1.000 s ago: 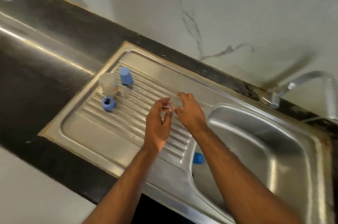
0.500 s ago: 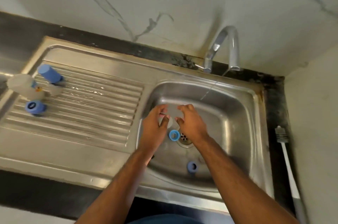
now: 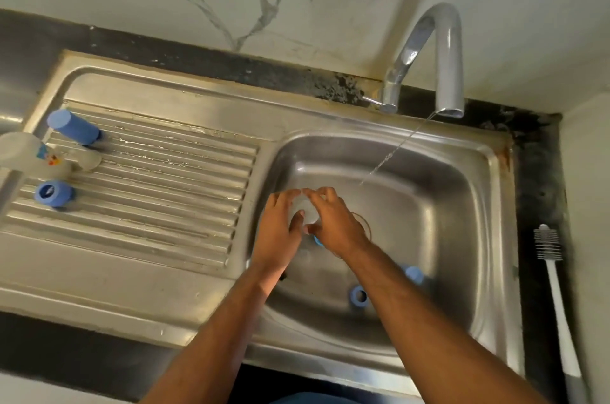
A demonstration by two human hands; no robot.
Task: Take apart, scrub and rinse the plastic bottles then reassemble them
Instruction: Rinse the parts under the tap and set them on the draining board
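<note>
Over the sink basin [image 3: 439,205], both hands hold one small clear plastic bottle part [image 3: 305,210]. My left hand [image 3: 280,232] grips it from the left and my right hand [image 3: 333,225] curls round it from the right. Below them in the basin lie a blue ring cap [image 3: 359,295], another blue cap [image 3: 414,273] and a blue piece [image 3: 317,241] mostly hidden under my right hand. On the drainboard [image 3: 158,192] at far left lie a tall blue cap [image 3: 74,126], a blue ring cap [image 3: 52,193] and a clear bottle [image 3: 33,156].
The tap [image 3: 429,57] at the back runs a thin stream of water [image 3: 392,152] slanting into the basin. A white bottle brush [image 3: 554,288] lies on the black counter to the right of the sink. A pale wall stands behind.
My hands carried the clear part from over the drainboard to over the basin and have closed more tightly around it. The view swung right, bringing the tap and brush into sight.
</note>
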